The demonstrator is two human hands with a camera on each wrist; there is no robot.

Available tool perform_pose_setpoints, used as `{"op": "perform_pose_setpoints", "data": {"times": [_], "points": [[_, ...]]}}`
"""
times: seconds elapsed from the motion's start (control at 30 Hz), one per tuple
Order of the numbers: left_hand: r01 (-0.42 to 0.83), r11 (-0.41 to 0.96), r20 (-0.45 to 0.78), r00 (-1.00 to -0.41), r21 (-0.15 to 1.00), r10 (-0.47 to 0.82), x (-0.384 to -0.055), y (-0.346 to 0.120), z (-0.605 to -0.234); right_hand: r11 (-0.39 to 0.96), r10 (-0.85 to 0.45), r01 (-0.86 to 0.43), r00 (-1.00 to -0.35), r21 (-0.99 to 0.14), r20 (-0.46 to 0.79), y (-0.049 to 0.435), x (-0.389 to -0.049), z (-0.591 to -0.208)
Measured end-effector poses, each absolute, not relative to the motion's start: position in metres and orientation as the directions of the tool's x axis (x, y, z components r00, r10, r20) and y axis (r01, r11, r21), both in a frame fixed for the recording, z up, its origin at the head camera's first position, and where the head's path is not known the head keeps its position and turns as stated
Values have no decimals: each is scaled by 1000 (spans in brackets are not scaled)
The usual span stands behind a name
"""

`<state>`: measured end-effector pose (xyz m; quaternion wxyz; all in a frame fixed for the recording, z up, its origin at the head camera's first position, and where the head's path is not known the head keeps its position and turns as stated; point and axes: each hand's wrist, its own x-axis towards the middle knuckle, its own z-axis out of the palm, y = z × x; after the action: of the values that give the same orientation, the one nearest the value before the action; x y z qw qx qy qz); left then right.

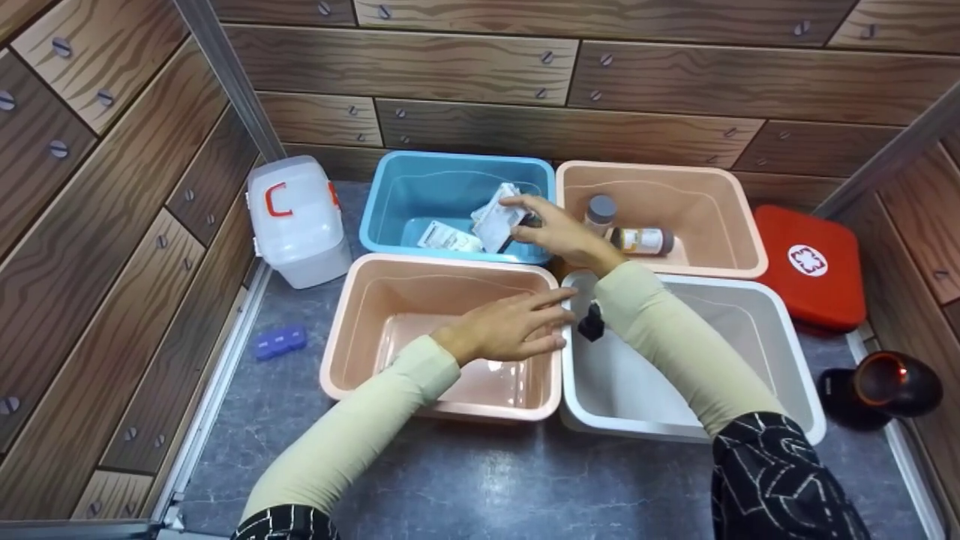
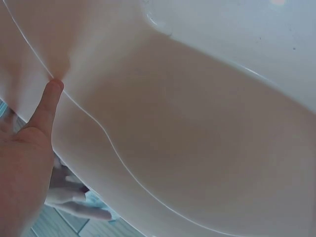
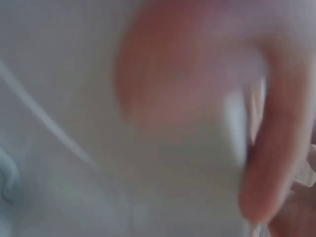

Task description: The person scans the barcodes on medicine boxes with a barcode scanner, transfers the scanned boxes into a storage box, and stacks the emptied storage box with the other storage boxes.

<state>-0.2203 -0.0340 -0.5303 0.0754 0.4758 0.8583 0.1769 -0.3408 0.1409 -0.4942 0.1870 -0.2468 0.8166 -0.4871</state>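
Note:
My left hand (image 1: 517, 328) is held over the front-left peach bin (image 1: 442, 409), its fingers spread toward the rim shared with the white bin (image 1: 694, 429). In the left wrist view, one finger (image 2: 49, 101) points across the peach bin's smooth wall. My right hand (image 1: 559, 229) reaches over the near edge of the blue bin (image 1: 459, 161), thumb and index finger apart. Its fingertips overlap a white packet (image 1: 496, 223) that lies against others; another printed packet (image 1: 450, 237) rests beside it. The right wrist view is blurred, showing bent fingers (image 3: 276, 143) with no packet between them.
The back-right peach bin (image 1: 660, 174) contains a labelled bottle (image 1: 643, 241) and a grey-capped jar (image 1: 601, 210). A small black object (image 1: 592, 324) is in the white bin. Around the bins are a clear case (image 1: 300, 225), purple pill box (image 1: 281, 342), red first-aid case (image 1: 814, 285) and black scanner (image 1: 885, 390).

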Motion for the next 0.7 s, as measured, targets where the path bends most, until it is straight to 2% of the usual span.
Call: {"op": "perform_pose_setpoints", "data": {"times": [0.17, 0.3, 0.43, 0.7], "points": [[789, 487, 36, -537, 374, 843, -220, -34, -531, 343, -682, -349, -731, -872, 25, 144, -339, -499], [795, 482, 38, -531, 367, 847, -220, -32, -531, 299, -697, -418, -709, -858, 102, 156, -333, -498], [796, 482, 36, -529, 366, 848, -220, -31, -531, 313, -700, -460, -703, -831, 125, 180, -319, -489], [774, 487, 18, -539, 404, 842, -221, -32, -528, 528, -611, -435, -791, -729, 29, 270, -269, -464]]}}
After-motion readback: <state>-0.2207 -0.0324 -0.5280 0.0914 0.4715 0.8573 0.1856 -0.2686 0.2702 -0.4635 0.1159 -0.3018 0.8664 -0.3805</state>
